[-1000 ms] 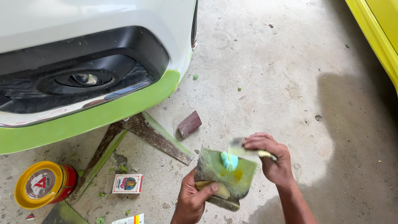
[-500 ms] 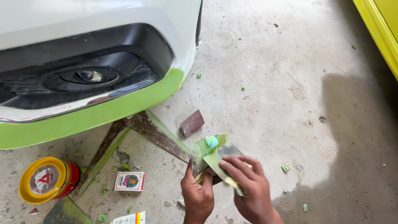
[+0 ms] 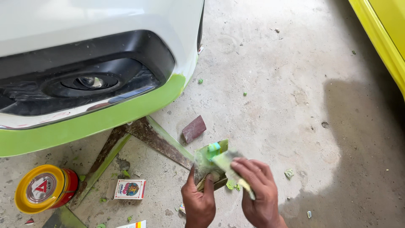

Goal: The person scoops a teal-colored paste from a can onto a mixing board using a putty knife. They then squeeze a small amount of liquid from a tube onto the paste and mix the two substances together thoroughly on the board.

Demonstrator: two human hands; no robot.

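My left hand (image 3: 198, 202) holds a small flat board (image 3: 209, 162) smeared with green putty, low over the concrete floor. My right hand (image 3: 258, 192) grips a putty knife (image 3: 233, 169) whose blade lies across the board's green-smeared face. A blob of light blue-green putty (image 3: 214, 147) sits at the board's top edge. Above and to the left is a white car bumper (image 3: 97, 50) with a band of green putty (image 3: 101, 122) along its lower edge and a dark fog-lamp recess.
A rusty metal stand (image 3: 143, 139) streaked with green lies under the bumper. A piece of brown sandpaper (image 3: 193, 129) lies beside it. A yellow-lidded red tin (image 3: 44, 188) and a small printed box (image 3: 130, 188) sit at lower left. A yellow car panel (image 3: 382, 38) borders the top right.
My right hand has come down from the right onto the board with the knife and is dragging it across the putty. The board has tilted flatter and moved slightly left.
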